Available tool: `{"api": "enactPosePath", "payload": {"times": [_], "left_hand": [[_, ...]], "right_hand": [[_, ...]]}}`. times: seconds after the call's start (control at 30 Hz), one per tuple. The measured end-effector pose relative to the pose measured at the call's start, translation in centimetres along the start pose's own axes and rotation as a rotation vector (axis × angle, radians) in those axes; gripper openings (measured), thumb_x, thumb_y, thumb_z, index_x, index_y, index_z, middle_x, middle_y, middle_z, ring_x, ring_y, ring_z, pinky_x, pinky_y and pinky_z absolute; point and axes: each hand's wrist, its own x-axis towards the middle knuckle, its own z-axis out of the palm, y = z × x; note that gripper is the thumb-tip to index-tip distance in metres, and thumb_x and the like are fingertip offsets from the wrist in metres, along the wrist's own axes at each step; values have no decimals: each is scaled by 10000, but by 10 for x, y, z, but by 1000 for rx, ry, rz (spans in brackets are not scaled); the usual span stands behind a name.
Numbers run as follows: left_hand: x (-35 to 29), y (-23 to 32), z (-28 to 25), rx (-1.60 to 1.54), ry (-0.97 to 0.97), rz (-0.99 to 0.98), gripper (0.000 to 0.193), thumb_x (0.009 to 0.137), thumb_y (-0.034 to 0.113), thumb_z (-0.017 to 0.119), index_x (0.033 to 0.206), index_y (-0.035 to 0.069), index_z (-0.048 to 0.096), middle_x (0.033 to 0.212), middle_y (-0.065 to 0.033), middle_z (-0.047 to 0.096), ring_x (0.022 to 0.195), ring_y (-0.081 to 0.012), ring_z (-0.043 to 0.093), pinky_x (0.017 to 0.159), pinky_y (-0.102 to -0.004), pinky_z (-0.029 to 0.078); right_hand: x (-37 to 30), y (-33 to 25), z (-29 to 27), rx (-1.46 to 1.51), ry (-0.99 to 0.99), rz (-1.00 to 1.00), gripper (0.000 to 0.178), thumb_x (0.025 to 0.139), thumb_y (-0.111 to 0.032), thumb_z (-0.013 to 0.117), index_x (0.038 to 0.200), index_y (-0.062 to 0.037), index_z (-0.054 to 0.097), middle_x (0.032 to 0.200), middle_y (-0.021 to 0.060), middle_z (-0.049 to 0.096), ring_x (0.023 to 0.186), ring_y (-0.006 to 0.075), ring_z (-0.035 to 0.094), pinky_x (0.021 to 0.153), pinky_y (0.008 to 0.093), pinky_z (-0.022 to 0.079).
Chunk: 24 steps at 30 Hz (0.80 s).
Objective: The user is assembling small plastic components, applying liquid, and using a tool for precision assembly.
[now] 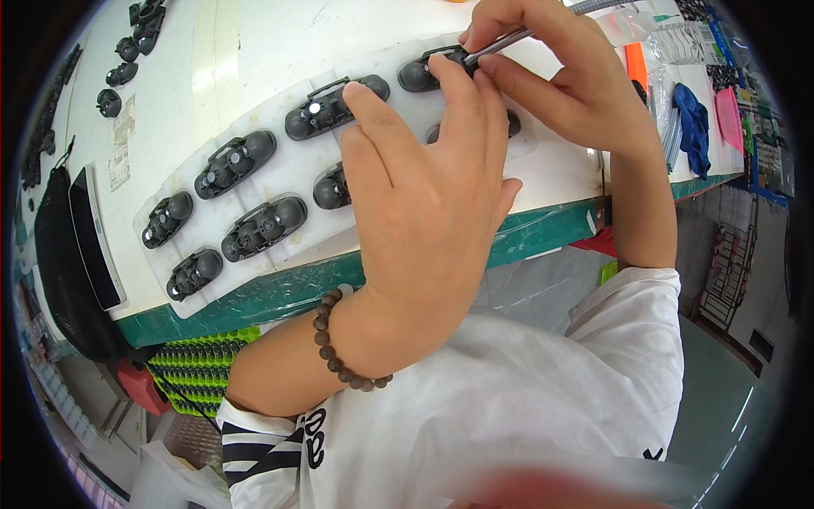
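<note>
Two rows of dark grey, oval plastic housings sit on a white plate [182, 178] on the worktable. My left hand [424, 195] reaches over the plate with its fingers stretched out. Its index fingertip rests at one housing [318, 114], and its middle fingertip touches the far-right housing [414, 76]. Pinched between thumb and forefinger, a thin grey braided cord or hose [511, 39] is in my right hand [585, 93]. The cord's tip meets that far-right housing; the exact contact spot is too small to make out. Another housing [513, 124] is partly hidden behind my left fingers.
More dark housings [127, 49] stand at the far left. A black pouch [72, 263] and a flat black slab with a white edge [93, 237] lie near the left edge. At the right are a blue crumpled item [693, 127] and a clear bottle [623, 27]. A green tray [199, 373] sits below the table.
</note>
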Motion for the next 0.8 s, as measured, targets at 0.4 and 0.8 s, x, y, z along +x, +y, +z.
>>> {"api": "enactPosePath", "payload": {"times": [0.4,0.8], "left_hand": [[0,0,6,32,46,6,765,584,502,808,1182,60,629,1244,-43,490,996,-443,562,768,-408,448],[5,2,7,24,62,-18,753,542,496,829,1124,50,657,1213,-41,481,932,-428,542,729,-393,427]], "right_hand": [[55,-54,-20,-221,-475,803,201,830,31,626,1017,-16,569,838,107,598,712,244,611,617,303,465],[52,-43,-25,-225,-567,781,207,887,-56,608,1059,-83,497,763,84,588,584,255,605,524,315,457]]}}
